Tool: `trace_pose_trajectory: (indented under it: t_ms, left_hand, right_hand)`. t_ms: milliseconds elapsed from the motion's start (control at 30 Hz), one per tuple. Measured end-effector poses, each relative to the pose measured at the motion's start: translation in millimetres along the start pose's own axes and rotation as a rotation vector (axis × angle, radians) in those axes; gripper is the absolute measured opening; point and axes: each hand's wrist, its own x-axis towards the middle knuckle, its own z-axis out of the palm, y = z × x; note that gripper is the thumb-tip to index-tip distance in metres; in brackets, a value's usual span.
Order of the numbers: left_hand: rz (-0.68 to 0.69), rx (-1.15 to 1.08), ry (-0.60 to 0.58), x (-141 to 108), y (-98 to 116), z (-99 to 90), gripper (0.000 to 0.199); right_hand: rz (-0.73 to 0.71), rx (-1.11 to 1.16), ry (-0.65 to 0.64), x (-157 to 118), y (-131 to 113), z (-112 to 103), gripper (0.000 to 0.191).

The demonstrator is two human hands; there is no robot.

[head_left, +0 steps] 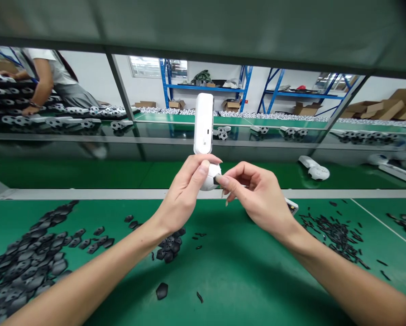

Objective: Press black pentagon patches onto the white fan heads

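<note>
My left hand (185,185) is closed around a white device (203,122), a long rounded bar with a ball-shaped end. The bar stands upright above my fingers, with a small slot on its face. Thumb and index finger of my right hand (253,190) pinch a small black piece (217,179) against the white ball. My fingertips partly cover that piece. Below on the green table lie loose black pentagon pieces (170,246), one of them a single pentagon (162,291) near the front.
A heap of black pentagons (29,258) spreads at left. Thin black strips (338,235) are scattered at right. Beyond the pale ledge (138,194), a conveyor carries a white unit (314,168) and rows of football-patterned devices (293,131). A co-worker (53,72) leans in at far left.
</note>
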Motion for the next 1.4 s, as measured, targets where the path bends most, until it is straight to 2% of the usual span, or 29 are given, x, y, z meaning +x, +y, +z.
trace_pose_trajectory:
  t_ms: [267,467,700,767,867,933,1000,1133,1200,1267,1400]
  left_hand:
    - [0.063,0.146,0.020,0.9,0.7,0.8,0.020]
    - [0.073,0.104,0.032,0.0,-4.7,2.0,0.025]
    - [0.169,0.137,0.062,1.2,-1.0,0.2,0.017]
    - [0.184,0.120,0.097,3.3,1.3,0.9,0.017]
    - [0.132,0.006,0.139,8.1,0.7,1.4,0.021]
    - [0.095,-0.079,0.173,11.9,-3.8,1.0,0.021]
    - [0.078,-0.118,0.201,15.2,-10.7,0.5,0.018]
    - [0.008,-0.113,0.235,19.1,-23.7,0.4,0.012]
    - [-0.034,-0.110,0.229,19.7,-27.5,-0.1,0.013]
    - [-0.074,-0.122,0.206,20.1,-29.2,-2.0,0.015]
    - [-0.116,-0.146,0.159,21.8,-26.5,-8.0,0.021]
  right_hand:
    - [0.053,0.073,-0.031,-0.5,-2.1,0.0,0.031]
    - [0.047,0.042,-0.087,-3.0,-3.3,-2.7,0.033]
    - [0.016,-0.028,-0.202,-4.4,-12.9,-7.8,0.015]
    - [-0.040,-0.111,-0.145,-7.3,-18.1,-7.8,0.011]
    - [-0.174,-0.285,0.036,-16.8,-24.4,-3.6,0.008]
    - [-0.247,-0.396,0.080,-25.8,-24.9,2.3,0.008]
    - [-0.293,-0.491,-0.044,-36.6,-19.5,10.3,0.011]
    - [-0.252,-0.661,-0.619,-60.4,7.9,29.6,0.009]
    - [-0.198,-0.728,-0.804,-70.1,22.8,39.2,0.011]
    - [-0.194,-0.809,-0.888,-76.1,33.2,47.9,0.011]
    - [-0.255,-1.007,-0.922,-77.5,39.7,61.5,0.006]
